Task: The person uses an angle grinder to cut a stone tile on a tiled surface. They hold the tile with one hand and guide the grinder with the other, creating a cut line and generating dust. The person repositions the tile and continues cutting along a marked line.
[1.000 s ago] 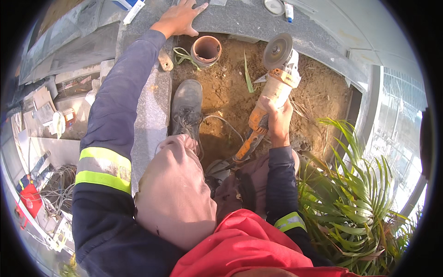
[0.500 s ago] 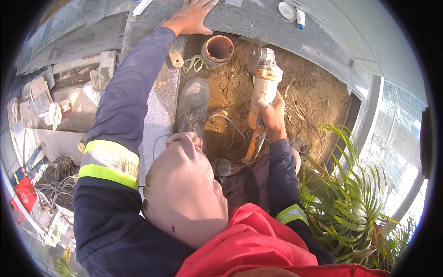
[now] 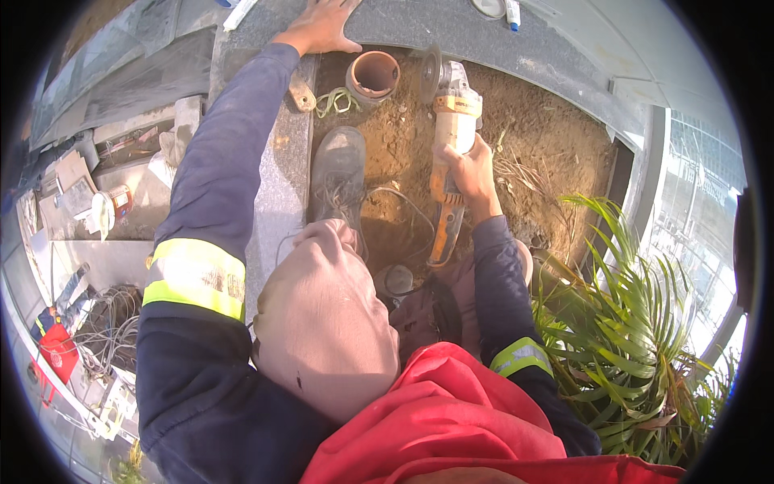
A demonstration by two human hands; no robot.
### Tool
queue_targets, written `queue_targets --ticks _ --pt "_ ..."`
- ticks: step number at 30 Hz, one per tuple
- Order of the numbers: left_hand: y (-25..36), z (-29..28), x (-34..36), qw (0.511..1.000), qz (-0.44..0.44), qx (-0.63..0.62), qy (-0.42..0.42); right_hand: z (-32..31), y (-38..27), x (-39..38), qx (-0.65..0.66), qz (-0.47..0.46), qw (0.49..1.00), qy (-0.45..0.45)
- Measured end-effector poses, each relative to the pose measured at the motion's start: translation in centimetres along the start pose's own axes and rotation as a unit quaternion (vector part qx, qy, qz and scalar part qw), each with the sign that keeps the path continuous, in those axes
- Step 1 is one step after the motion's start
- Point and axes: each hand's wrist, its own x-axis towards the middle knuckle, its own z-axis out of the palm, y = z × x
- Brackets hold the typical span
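Note:
My right hand [image 3: 476, 176] is wrapped round the pale body of an orange angle grinder [image 3: 458, 127]. The grinder's disc [image 3: 433, 74] points toward the far stone edge, and its orange rear handle slants down toward my leg. My left hand [image 3: 320, 26] lies with fingers spread on the dark grey stone slab [image 3: 395, 26], holding nothing. Just below that hand, a brown clay-coloured pipe [image 3: 376, 74] stands up from the soil, to the left of the disc. A disc-shaped lid or tin [image 3: 489, 6] and a white tube with a blue cap [image 3: 513, 14] rest on the slab.
Brown soil [image 3: 540, 153] fills the bed where my shoe [image 3: 339, 173] stands. A thin cable [image 3: 395, 192] loops beside the shoe. Green ribbon [image 3: 337, 102] and a wooden-looking handle [image 3: 301, 93] lie near the pipe. A leafy plant [image 3: 629, 339] grows at right; a paint bucket [image 3: 119, 202] and tangled wires [image 3: 113, 323] are left.
The whole view has shifted slightly, so the slab, pipe and grinder sit a little higher and further left. My left hand stays on the slab and my right keeps its hold on the grinder.

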Motion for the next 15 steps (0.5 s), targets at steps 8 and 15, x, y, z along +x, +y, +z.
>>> queue_targets --ticks 8,15 --pt "0.4 -0.6 0.0 1.0 -0.016 0.007 -0.016 0.1 0.1 0.5 0.012 -0.008 1.0 0.004" --pt "0.6 -1.0 -0.1 0.999 -0.021 0.006 -0.024 -0.6 1.0 1.3 0.003 -0.013 1.0 -0.01"
